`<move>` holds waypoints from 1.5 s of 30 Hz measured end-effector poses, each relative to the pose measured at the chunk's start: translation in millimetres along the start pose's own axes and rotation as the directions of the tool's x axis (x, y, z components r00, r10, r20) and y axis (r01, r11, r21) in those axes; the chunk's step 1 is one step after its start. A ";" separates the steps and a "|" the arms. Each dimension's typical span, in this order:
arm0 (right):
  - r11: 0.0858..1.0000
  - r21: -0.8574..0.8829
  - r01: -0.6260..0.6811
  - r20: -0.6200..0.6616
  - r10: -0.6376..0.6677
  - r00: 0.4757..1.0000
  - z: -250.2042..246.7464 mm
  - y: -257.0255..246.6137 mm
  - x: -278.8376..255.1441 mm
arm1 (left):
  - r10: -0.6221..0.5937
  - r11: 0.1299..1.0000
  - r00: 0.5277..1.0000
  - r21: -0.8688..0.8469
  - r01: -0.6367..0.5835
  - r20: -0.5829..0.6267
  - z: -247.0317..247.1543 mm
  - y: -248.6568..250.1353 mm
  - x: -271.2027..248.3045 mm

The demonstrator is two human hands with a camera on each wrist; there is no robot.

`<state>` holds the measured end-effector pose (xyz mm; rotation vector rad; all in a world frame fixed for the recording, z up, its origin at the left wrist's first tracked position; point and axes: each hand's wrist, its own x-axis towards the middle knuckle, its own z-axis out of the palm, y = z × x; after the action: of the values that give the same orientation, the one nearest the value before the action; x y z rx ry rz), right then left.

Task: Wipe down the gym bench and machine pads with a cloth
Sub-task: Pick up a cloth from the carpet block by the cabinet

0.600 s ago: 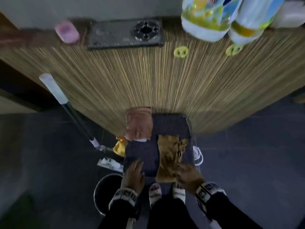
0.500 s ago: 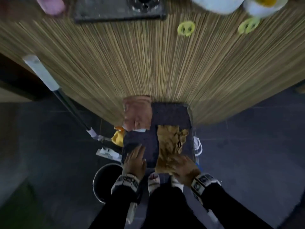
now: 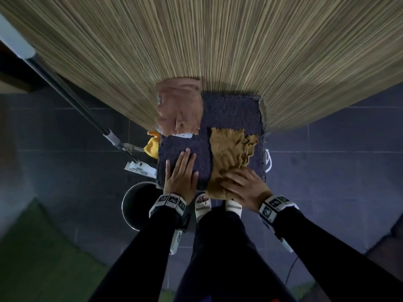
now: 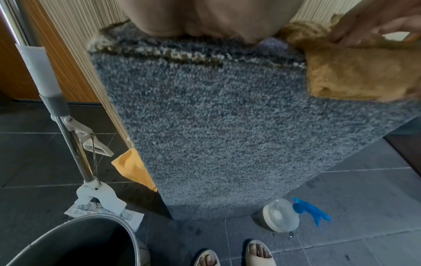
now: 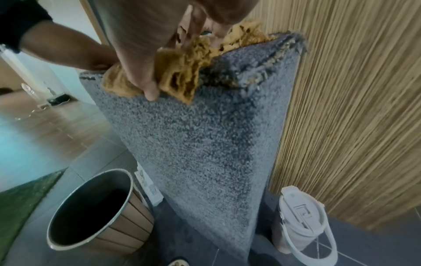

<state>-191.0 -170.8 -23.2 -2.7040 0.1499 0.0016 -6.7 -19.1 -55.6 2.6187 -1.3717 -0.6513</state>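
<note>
A grey carpet-like bench pad (image 3: 231, 112) stands against a slatted wall; its front face fills the left wrist view (image 4: 205, 126) and the right wrist view (image 5: 205, 135). My left hand (image 3: 181, 171) lies flat on its near left part, fingers straight. A mustard-brown cloth (image 3: 229, 149) covers the right half and droops over the front edge (image 4: 353, 77). My right hand (image 3: 242, 186) sits on the cloth's near end, bent fingers dug into the bunched fabric (image 5: 180, 75) and thumb at the pad's front edge. A peach cloth (image 3: 178, 107) lies at the far left corner.
A round bin (image 3: 135, 203) stands on the dark tile floor left of my sandalled feet (image 3: 204, 207). A mop (image 3: 87, 112) leans on the slatted wall (image 3: 218, 51) beside a yellow rag (image 3: 152, 146). A spray bottle (image 4: 282, 217) and a white pail (image 5: 303, 221) sit by the bench.
The head view has dipped down and closer, so the countertop items are out of sight. My left hand has slid farther onto the pad. The right hand stays on the brown cloth.
</note>
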 end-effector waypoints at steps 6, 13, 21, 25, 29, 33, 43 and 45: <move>0.996 0.076 -0.051 -0.156 0.062 0.986 -10.8 -6.6 0.1 | -0.021 0.999 1.000 0.049 0.021 -0.002 -2.1 4.6 -1.7; 0.955 0.148 -0.256 -0.212 0.283 0.935 -46.2 -0.7 38.3 | -0.051 0.998 0.998 0.042 0.049 0.035 -4.8 4.8 0.6; 0.769 0.129 -0.626 0.244 0.587 0.772 -58.4 43.8 83.0 | -0.064 0.996 0.995 0.064 0.058 0.083 -4.3 4.3 2.3; 0.783 0.082 -0.616 0.118 0.606 0.787 -55.2 47.2 89.1 | -0.066 0.997 0.994 0.052 0.061 0.089 -3.8 3.7 3.0; 0.872 -0.002 -0.489 -0.089 0.487 0.869 -50.8 45.1 88.1 | -0.060 0.997 0.995 0.044 0.056 0.081 -3.4 3.3 2.0; 0.947 -0.049 -0.317 0.219 0.319 0.922 -37.4 40.0 83.7 | -0.057 0.998 0.994 0.038 0.053 0.089 -1.8 2.3 1.9; 0.878 -0.231 -0.419 0.272 0.472 0.839 -18.4 12.4 85.0 | -0.052 0.998 0.991 0.040 0.048 0.125 -4.7 3.7 2.0; 0.853 -0.156 -0.497 0.298 0.521 0.800 -21.4 9.4 81.9 | -0.066 0.998 0.984 0.025 0.063 0.165 -9.4 6.1 2.5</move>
<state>-111.0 -196.8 -9.7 -2.5943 0.7836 0.6316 -6.1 -25.5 -46.2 2.6878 -1.3458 -0.8872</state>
